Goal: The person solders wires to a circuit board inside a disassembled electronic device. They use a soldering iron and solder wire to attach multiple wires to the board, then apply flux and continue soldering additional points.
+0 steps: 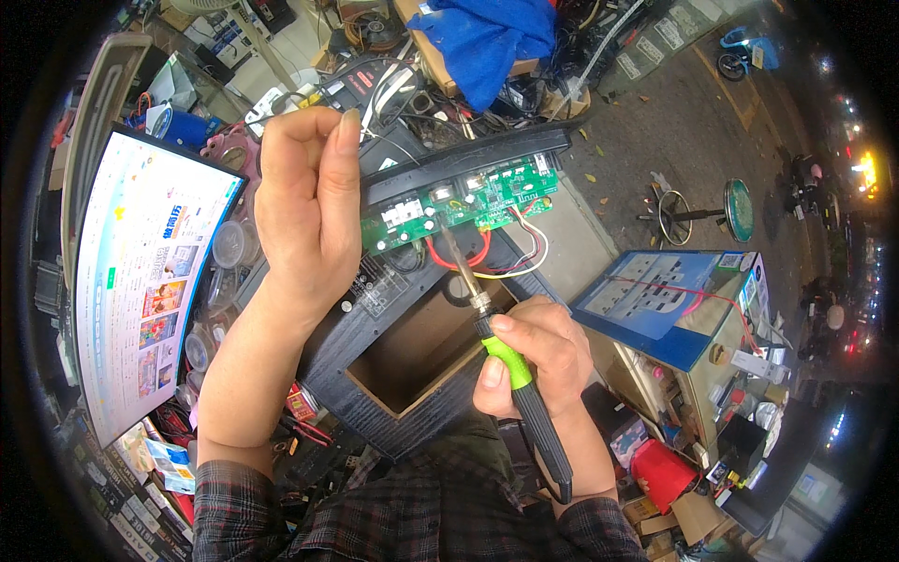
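Note:
My right hand grips a soldering iron with a green and black handle. Its metal tip reaches a green circuit board mounted along a long black panel. Red, white, yellow and black wires hang from the board. Over the panel's left end, my left hand is raised with curled fingers and the thumb against them. A thin pale wire passes near its thumb; whether the fingers hold it is unclear. Below both hands lies a dark wood-grain cabinet with a rectangular opening.
A lit monitor stands at left, beside clear plastic tubs. Cables and a blue cloth crowd the far side. A glass-sided case is at right, with a round stool on the pavement beyond.

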A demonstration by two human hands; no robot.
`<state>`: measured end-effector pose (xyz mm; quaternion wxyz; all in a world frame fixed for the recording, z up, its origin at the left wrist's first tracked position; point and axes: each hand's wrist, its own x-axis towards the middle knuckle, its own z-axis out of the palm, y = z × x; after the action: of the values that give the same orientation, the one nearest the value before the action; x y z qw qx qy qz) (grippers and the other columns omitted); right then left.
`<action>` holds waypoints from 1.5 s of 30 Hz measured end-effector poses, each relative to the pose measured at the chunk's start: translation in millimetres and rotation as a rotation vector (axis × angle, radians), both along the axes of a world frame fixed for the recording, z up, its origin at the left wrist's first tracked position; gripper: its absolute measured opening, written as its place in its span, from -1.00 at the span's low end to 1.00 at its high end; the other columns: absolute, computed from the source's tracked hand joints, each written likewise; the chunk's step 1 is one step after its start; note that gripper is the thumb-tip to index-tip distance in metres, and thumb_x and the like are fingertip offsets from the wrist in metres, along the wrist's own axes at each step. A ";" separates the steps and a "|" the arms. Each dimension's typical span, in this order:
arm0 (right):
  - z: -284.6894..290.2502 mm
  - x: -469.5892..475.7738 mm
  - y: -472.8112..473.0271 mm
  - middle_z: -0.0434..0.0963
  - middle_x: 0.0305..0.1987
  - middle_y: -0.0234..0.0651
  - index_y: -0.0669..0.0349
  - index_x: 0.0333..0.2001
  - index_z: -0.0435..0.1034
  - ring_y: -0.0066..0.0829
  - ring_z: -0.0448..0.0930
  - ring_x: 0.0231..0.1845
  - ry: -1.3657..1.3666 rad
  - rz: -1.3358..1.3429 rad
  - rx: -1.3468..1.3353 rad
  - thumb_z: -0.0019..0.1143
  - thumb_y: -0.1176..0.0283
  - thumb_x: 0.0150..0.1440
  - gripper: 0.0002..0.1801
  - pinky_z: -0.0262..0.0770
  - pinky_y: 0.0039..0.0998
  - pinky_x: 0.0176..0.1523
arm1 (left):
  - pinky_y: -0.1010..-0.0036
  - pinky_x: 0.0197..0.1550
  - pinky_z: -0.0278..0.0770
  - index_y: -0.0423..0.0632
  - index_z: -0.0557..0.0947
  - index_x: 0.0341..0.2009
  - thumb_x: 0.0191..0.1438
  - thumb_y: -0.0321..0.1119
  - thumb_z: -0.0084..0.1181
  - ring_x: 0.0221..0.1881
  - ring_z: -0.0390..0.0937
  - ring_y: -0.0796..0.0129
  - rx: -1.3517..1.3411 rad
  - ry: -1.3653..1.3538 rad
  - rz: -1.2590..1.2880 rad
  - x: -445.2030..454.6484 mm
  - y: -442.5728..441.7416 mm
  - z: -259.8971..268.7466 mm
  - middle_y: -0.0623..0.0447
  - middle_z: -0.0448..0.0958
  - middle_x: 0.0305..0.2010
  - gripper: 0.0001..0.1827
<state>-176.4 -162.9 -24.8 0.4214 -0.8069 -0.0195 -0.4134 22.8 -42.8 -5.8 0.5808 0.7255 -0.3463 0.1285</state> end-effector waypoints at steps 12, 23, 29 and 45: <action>-3.8 -5.2 -4.0 0.48 -0.46 -0.22 0.31 -0.04 0.46 -0.32 0.48 -0.61 -0.031 0.037 0.062 0.27 0.50 -0.04 -0.58 0.41 -0.38 -0.52 | 0.63 -0.47 0.21 -0.20 0.45 -0.07 0.37 -0.48 0.04 -0.52 0.25 0.62 0.014 -0.020 -0.015 1.0 1.1 0.2 0.17 0.40 -0.51 -0.89; 65.2 -43.5 -29.2 0.51 -0.15 -0.25 0.18 -0.06 0.38 -0.45 0.50 -0.13 -0.216 -0.342 0.397 0.18 0.32 0.18 -0.71 0.48 -0.39 -0.26 | 0.60 -0.45 0.27 -0.21 0.47 -0.07 0.35 -0.47 0.07 -0.52 0.30 0.57 0.012 -0.078 0.006 2.2 1.8 -3.1 0.13 0.44 -0.50 -0.87; 28.4 -47.2 -50.5 0.46 -0.27 -0.24 0.30 0.15 0.26 -0.49 0.54 -0.40 0.055 -0.363 -0.007 -0.10 0.41 0.35 -0.66 0.50 -0.42 -0.30 | 0.61 -0.45 0.27 -0.20 0.47 -0.08 0.36 -0.48 0.07 -0.50 0.29 0.59 0.055 -0.032 0.016 -1.1 4.1 -1.3 0.14 0.44 -0.48 -0.89; -1.9 -5.9 2.7 0.48 -0.44 -0.26 0.25 -0.06 0.51 -0.30 0.50 -0.59 -0.010 -0.017 0.018 0.29 0.45 -0.03 -0.60 0.46 -0.36 -0.52 | 0.62 -0.47 0.14 -0.19 0.45 -0.09 0.37 -0.52 0.02 -0.50 0.20 0.63 -0.005 -0.025 -0.037 1.9 0.5 0.1 0.21 0.36 -0.50 -0.93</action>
<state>-182.3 -160.2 -26.7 0.4251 -0.8011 -0.0108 -0.4213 24.8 -42.3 -5.8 0.5805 0.7157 -0.3668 0.1276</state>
